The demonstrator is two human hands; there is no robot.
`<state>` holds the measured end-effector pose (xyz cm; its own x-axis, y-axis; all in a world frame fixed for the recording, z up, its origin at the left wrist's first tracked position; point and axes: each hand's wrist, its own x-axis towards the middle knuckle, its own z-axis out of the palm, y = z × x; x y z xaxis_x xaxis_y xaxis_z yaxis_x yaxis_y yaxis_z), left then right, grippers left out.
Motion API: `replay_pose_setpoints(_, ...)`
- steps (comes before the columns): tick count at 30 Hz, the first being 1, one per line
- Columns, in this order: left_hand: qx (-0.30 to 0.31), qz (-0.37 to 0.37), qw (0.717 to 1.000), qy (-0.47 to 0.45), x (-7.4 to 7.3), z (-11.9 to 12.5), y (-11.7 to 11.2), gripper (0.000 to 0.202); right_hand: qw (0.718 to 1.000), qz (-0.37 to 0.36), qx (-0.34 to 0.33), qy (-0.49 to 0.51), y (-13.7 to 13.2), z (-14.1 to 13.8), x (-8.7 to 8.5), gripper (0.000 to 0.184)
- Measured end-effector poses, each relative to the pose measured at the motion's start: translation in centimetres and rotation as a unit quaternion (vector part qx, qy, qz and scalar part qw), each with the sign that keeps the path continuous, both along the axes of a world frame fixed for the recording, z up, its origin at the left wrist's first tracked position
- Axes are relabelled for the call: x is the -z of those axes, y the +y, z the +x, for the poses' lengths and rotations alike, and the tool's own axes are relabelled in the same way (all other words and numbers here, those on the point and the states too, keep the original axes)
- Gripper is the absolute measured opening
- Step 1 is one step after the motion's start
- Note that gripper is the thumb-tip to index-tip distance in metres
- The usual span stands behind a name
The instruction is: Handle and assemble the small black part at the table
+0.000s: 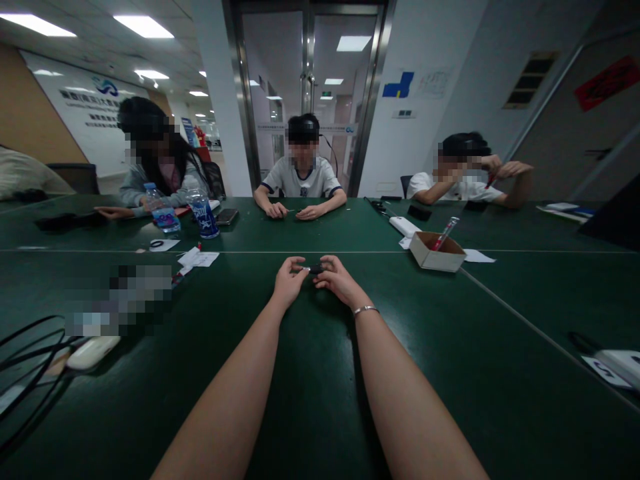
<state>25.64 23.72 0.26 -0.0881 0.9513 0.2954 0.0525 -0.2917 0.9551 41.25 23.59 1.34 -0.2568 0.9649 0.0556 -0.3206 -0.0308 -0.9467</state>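
A small black object with a silvery end is held level just above the green table, between my two hands. The thumb and fingers of my left hand pinch its silvery left end. My right hand, with a bracelet at the wrist, grips the black right end between thumb and fingers. The object is too small for me to tell its kind, and my fingertips partly cover it.
Left of my arms lie a white device, black cables and paper slips. Two water bottles stand beyond. To the right is an open cardboard box near a white power strip. Several people sit around the table.
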Motion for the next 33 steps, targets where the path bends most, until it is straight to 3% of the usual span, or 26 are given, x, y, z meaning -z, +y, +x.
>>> replay_pose_setpoints(2,0.002,-0.005,1.000,-0.006,0.03,0.05,0.04,0.028,1.000,0.005,-0.015,0.016,-0.02,0.03,-0.04,0.055)
replay_pose_setpoints(7,-0.001,-0.003,1.000,-0.003,-0.03,0.00,-0.04,0.027,0.999,-0.009,-0.019,-0.031,-0.06,-0.01,-0.03,0.035)
replay_pose_setpoints(12,0.003,-0.012,1.000,-0.011,-0.53,-0.04,-0.39,0.023,0.999,0.028,-0.045,-0.004,-0.25,0.04,-0.20,0.057)
replay_pose_setpoints(15,0.002,-0.012,1.000,-0.017,-0.72,-0.03,-0.51,0.019,0.998,-0.009,-0.044,-0.039,-0.23,-0.03,-0.24,0.037)
replay_pose_setpoints(17,0.005,-0.012,1.000,-0.022,-0.74,-0.04,-0.52,0.018,0.998,-0.006,-0.046,-0.048,-0.27,-0.04,-0.30,0.033)
replay_pose_setpoints(21,0.007,-0.012,1.000,-0.024,-0.67,-0.12,-0.47,0.014,0.998,0.032,-0.041,-0.019,-0.52,0.02,-0.59,0.060)
replay_pose_setpoints(22,0.006,-0.011,1.000,-0.022,-0.63,-0.15,-0.45,0.014,0.999,0.025,-0.037,-0.022,-0.56,0.00,-0.65,0.059)
replay_pose_setpoints(26,0.007,-0.003,1.000,-0.017,-0.47,-0.22,-0.33,0.015,0.997,-0.016,-0.036,-0.061,-0.50,-0.13,-0.64,0.029)
replay_pose_setpoints(31,-0.006,-0.002,1.000,-0.012,-0.33,-0.13,-0.18,0.014,0.999,0.020,-0.035,-0.027,-0.38,-0.11,-0.50,0.047)
replay_pose_setpoints(33,-0.008,0.000,1.000,-0.016,-0.30,-0.07,-0.15,0.014,0.999,-0.005,-0.035,-0.042,-0.36,-0.14,-0.50,0.036)
